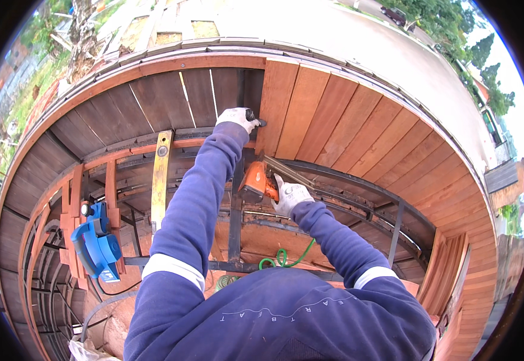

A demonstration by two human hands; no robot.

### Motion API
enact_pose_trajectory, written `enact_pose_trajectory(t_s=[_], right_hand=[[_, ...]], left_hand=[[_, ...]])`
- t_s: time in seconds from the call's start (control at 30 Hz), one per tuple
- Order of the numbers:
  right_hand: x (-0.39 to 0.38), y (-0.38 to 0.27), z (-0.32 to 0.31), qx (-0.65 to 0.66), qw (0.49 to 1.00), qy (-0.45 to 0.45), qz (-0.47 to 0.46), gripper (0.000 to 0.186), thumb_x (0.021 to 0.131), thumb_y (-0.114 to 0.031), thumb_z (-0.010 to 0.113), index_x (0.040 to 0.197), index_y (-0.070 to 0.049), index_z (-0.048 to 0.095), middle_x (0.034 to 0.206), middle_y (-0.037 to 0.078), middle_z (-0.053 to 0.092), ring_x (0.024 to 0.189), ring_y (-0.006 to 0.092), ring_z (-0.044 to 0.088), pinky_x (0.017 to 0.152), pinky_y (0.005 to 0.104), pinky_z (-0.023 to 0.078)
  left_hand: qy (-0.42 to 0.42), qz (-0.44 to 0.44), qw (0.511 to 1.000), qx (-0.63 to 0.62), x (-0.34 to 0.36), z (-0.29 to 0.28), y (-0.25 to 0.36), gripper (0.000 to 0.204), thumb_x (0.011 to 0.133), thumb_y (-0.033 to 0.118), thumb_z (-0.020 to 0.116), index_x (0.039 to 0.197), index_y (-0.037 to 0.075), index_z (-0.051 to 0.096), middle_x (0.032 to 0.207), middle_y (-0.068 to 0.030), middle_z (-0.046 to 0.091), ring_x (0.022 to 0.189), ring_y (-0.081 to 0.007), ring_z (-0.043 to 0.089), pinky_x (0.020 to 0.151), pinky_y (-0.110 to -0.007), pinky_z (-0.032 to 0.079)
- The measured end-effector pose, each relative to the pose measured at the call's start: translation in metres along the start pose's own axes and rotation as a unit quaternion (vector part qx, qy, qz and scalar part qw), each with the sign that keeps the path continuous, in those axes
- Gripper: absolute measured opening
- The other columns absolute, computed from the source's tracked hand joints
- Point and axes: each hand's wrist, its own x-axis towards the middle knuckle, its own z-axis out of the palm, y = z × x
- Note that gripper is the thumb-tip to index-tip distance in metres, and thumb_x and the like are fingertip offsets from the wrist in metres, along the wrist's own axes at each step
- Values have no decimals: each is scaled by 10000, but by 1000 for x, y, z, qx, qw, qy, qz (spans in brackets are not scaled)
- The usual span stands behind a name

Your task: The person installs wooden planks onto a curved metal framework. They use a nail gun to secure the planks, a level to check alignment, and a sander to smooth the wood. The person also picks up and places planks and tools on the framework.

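Observation:
My right hand (292,196), in a white work glove, is closed round the grip of an orange nail gun (253,180). Its long narrow magazine (290,172) slants past my knuckles, under the near edge of the reddish planks. Farther ahead, my gloved left hand (236,118) is closed on a small dark tool (252,115); its kind I cannot make out. That tool's tip reaches the side edge of the leftmost reddish plank (278,108). Beside this plank lies a dark strip of the frame (253,90).
A yellow spirit level (160,174) leans left of my left arm. A blue electric planer (98,242) rests on stacked wood strips farther left. Dark metal framing (236,210) runs below. A green coiled hose (283,259) hangs by my body. Loose planks (443,271) lie at right.

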Motion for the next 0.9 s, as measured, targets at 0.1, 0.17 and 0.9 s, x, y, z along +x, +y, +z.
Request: enact_pose_trajectory(t_s=[0.1, 0.17, 0.9], right_hand=[[-5, 0, 1, 12, 1000, 12, -2, 787, 836, -325, 609, 1459, 30, 285, 1025, 250, 669, 921, 370, 668, 833, 436, 510], [-6, 4, 1, 22, 1000, 20, -5, 775, 830, -334, 607, 1439, 38, 306, 990, 256, 671, 888, 385, 670, 813, 449, 516], [-102, 54, 30, 320, 932, 169, 16, 679, 803, -259, 656, 1397, -61, 394, 1042, 245, 664, 927, 419, 655, 851, 428, 528]], left_hand=[[13, -1, 1000, 14, 3, 8, -5, 320, 846, 407, 658, 916, 100, 717, 912, -143, 698, 904, -319, 660, 820, -402, 512], [8, 3, 1000, 21, 5, 11, -6, 324, 844, 410, 661, 923, 101, 717, 913, -141, 700, 907, -315, 661, 821, -399, 513], [-23, -97, 980, -175, -203, 79, 19, 383, 825, 329, 711, 1096, 61, 676, 987, -145, 714, 939, -273, 687, 842, -358, 529]])
